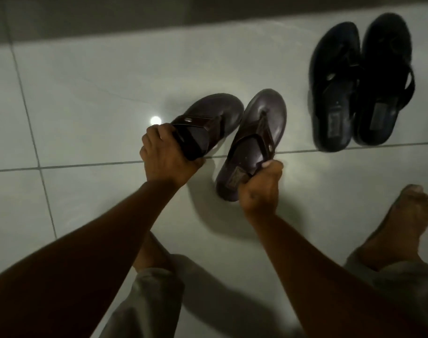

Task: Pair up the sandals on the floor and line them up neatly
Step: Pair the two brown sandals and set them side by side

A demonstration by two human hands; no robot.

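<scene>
Two brown thong sandals are at the middle of the view, above the white tiled floor. My left hand [165,157] grips the heel end of the left brown sandal [215,113], whose toe points up and right. My right hand [260,185] grips the heel of the right brown sandal [259,132], which points away from me. The two toes nearly touch. A pair of black sandals [359,84] lies side by side on the floor at the upper right, toes pointing away.
My bare feet stand on the tiles, one at the right [400,228] and one below my left forearm [152,252], with light trouser cuffs. A dark step or wall base [134,18] runs along the top. A lamp reflection [155,120] shines on the floor.
</scene>
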